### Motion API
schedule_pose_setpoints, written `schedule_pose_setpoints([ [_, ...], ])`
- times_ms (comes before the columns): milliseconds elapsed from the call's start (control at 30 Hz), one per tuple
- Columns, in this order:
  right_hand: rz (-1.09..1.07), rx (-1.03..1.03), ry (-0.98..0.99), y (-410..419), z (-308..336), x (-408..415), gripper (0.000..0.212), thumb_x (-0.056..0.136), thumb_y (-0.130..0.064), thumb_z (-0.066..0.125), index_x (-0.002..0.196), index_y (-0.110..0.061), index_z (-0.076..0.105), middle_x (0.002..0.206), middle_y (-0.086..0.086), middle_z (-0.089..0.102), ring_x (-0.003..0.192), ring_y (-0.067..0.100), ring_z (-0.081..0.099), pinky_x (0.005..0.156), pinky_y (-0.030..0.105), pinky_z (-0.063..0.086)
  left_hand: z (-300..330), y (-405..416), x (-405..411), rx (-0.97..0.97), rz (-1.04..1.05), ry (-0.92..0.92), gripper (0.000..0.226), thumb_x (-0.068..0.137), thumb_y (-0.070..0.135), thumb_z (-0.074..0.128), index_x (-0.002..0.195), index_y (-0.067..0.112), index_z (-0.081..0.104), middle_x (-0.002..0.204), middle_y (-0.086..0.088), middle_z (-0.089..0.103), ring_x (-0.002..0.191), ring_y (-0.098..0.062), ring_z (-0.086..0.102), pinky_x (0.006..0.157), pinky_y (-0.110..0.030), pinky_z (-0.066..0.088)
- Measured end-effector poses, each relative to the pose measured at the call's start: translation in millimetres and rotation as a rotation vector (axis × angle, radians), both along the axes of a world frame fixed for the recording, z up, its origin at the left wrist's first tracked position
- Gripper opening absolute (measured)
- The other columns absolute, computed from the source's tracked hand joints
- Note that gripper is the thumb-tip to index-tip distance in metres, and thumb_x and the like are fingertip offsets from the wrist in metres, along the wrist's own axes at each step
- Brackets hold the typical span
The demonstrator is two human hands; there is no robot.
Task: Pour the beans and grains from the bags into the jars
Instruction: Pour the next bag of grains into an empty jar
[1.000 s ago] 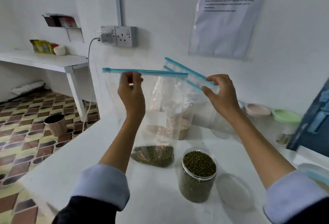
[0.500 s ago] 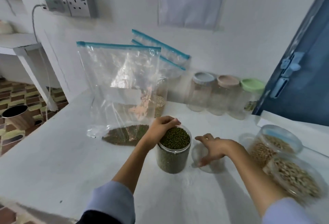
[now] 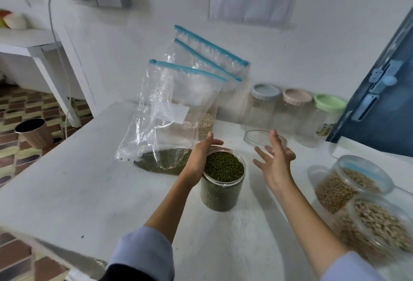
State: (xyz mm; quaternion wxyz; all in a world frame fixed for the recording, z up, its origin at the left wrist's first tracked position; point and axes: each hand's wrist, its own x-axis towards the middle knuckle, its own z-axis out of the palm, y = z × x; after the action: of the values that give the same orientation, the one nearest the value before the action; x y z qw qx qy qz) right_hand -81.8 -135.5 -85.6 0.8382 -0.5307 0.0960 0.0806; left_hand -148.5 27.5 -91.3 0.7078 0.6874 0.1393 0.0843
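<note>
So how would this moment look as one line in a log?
left hand: steadies open jar of green beans | right hand: holds clear lid | stage: capping

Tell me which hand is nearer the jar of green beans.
Left. The left hand touches the jar of green beans at its rim, on its left side. The right hand is apart, to its right, holding the clear lid.
</note>
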Motion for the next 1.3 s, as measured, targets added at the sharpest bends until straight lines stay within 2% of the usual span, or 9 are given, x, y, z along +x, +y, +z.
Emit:
schedule_pose_setpoints([
  [100, 0.260, 0.137, -0.022, 14, -8, -22, 0.122, 0.021, -0.062, 0.089, 0.119, -0.010, 0.039, 0.106, 0.009, 0.058, 0.102, 0.027, 0.061, 0.077, 0.038, 0.050, -1, -3, -2, -0.081, 0.017, -0.024, 0.052, 0.096, 0.053, 0.034, 0.117, 0.011, 0.057, 0.110, -0.010, 0.067, 0.110, -0.027, 0.060, 0.102, -0.044, 0.042],
  [300, 0.496, 0.202, -0.194, 14, -20, -40, 0.098, 0.009, -0.021, 0.090, 0.095, -0.016, 0.043, 0.119, 0.007, 0.064, 0.104, 0.022, 0.062, 0.080, 0.030, 0.051, -10, -1, -14, -0.192, -0.023, -0.135, 0.056, 0.069, 0.037, 0.061, 0.118, 0.013, 0.051, 0.124, -0.015, 0.058, 0.110, -0.029, 0.058, 0.097, -0.040, 0.046],
  [567, 0.623, 0.103, -0.295, 10, -22, -38, 0.075, 0.026, 0.001, 0.070, 0.094, -0.016, 0.043, 0.121, 0.005, 0.061, 0.110, 0.022, 0.057, 0.078, 0.029, 0.054, -34, 1, -22, -0.170, -0.067, -0.108, 0.076, 0.059, 0.044, 0.056, 0.122, 0.001, 0.051, 0.100, -0.011, 0.058, 0.074, -0.010, 0.058, 0.046, -0.012, 0.041],
  [700, 0.677, 0.064, -0.304, 8, -25, -34, 0.075, 0.029, 0.002, 0.072, 0.095, -0.017, 0.041, 0.127, 0.009, 0.057, 0.115, 0.025, 0.054, 0.083, 0.031, 0.054, -36, 3, -22, -0.171, -0.134, -0.112, 0.066, 0.066, 0.039, 0.051, 0.117, -0.003, 0.054, 0.074, 0.003, 0.064, 0.054, -0.002, 0.056, 0.037, -0.014, 0.033],
  [800, 0.773, -0.117, -0.357, 3, -17, -24, 0.074, 0.031, -0.005, 0.077, 0.094, -0.017, 0.038, 0.129, 0.005, 0.057, 0.120, 0.026, 0.052, 0.089, 0.033, 0.051, -30, -1, -24, -0.213, -0.160, -0.127, 0.045, 0.070, 0.032, 0.046, 0.098, 0.000, 0.060, 0.058, 0.005, 0.064, 0.049, -0.003, 0.056, 0.039, -0.012, 0.036],
  [933, 0.813, -0.462, -0.464, -2, -6, -18, 0.084, 0.032, -0.027, 0.085, 0.103, -0.023, 0.041, 0.129, 0.002, 0.053, 0.119, 0.022, 0.053, 0.091, 0.031, 0.050, -31, -8, -23, -0.261, -0.078, -0.169, 0.037, 0.073, 0.028, 0.039, 0.087, 0.004, 0.064, 0.066, -0.002, 0.071, 0.061, -0.007, 0.066, 0.050, -0.013, 0.047],
  [1100, 0.792, -0.590, -0.480, -3, -3, -24, 0.100, 0.033, -0.039, 0.086, 0.120, -0.034, 0.036, 0.132, -0.006, 0.047, 0.121, 0.014, 0.049, 0.101, 0.030, 0.043, -35, -12, -19, -0.274, 0.049, -0.194, 0.044, 0.081, 0.036, 0.038, 0.087, 0.008, 0.072, 0.088, -0.014, 0.072, 0.086, -0.023, 0.067, 0.072, -0.028, 0.054],
  [1233, 0.672, -0.780, -0.552, -4, -2, -44, 0.111, 0.035, -0.062, 0.086, 0.127, -0.034, 0.030, 0.126, -0.020, 0.045, 0.122, 0.009, 0.046, 0.094, 0.013, 0.037, -31, -15, -19, -0.283, 0.081, -0.171, 0.066, 0.094, 0.053, 0.031, 0.095, -0.002, 0.068, 0.094, -0.023, 0.069, 0.091, -0.031, 0.067, 0.077, -0.035, 0.055],
  [1300, 0.639, -0.948, -0.622, -10, 10, -47, 0.119, 0.035, -0.082, 0.071, 0.135, -0.029, 0.034, 0.127, -0.015, 0.050, 0.117, 0.010, 0.051, 0.098, 0.024, 0.041, -27, -15, -20, -0.289, 0.048, -0.137, 0.070, 0.089, 0.055, 0.024, 0.094, 0.000, 0.068, 0.092, -0.017, 0.072, 0.091, -0.028, 0.069, 0.074, -0.030, 0.056],
])
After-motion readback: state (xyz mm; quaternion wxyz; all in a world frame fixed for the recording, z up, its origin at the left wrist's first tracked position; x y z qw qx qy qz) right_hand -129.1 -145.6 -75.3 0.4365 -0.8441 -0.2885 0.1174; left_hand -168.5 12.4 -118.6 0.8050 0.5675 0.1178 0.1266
